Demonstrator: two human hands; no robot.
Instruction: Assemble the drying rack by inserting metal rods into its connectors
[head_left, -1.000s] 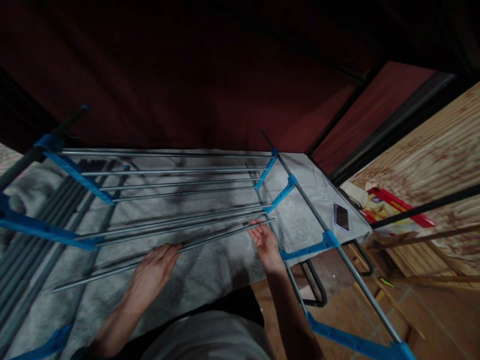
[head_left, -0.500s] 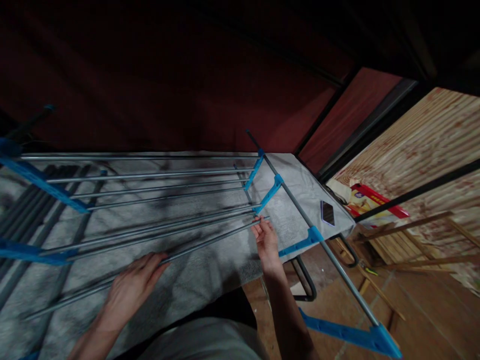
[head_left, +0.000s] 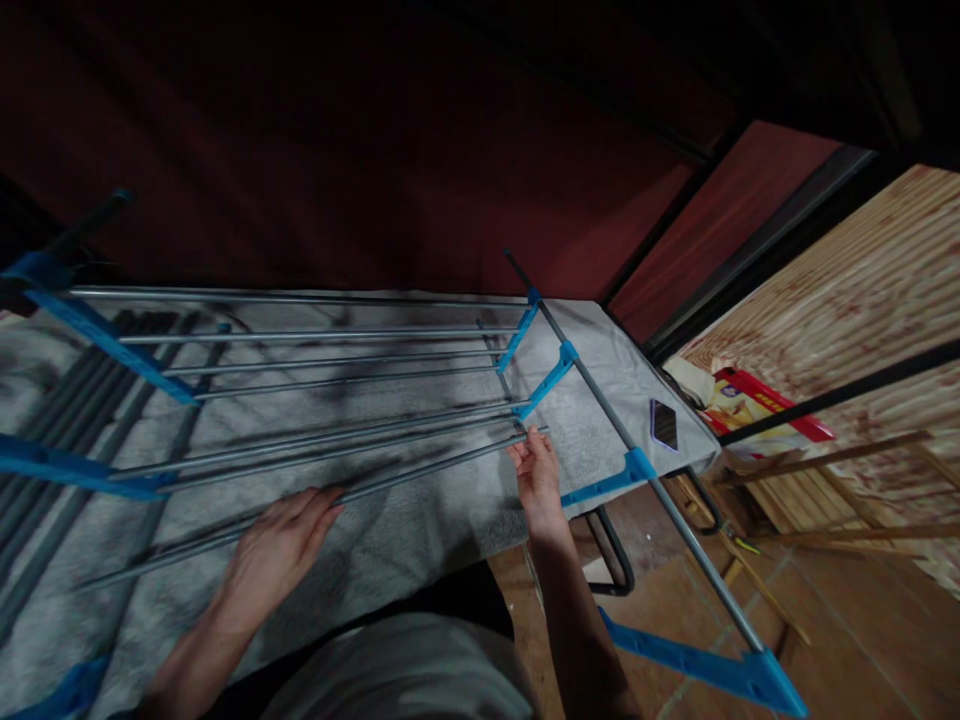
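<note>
A loose grey metal rod lies slanted across a surface covered with grey cloth. My left hand rests on the rod near its middle, fingers stretched flat. My right hand is closed around the rod's right end, close to a blue plastic connector of a drying rack frame. The frame has several parallel grey rods held in blue side pieces.
A phone lies at the cloth's right corner. A long grey tube with blue joints runs off toward the lower right over the tiled floor. Wooden slats and a red packet sit to the right. More dark tubes lie at left.
The view has shifted slightly. My right hand has closed more around the rod's right end; my left hand stays on the rod's middle.
</note>
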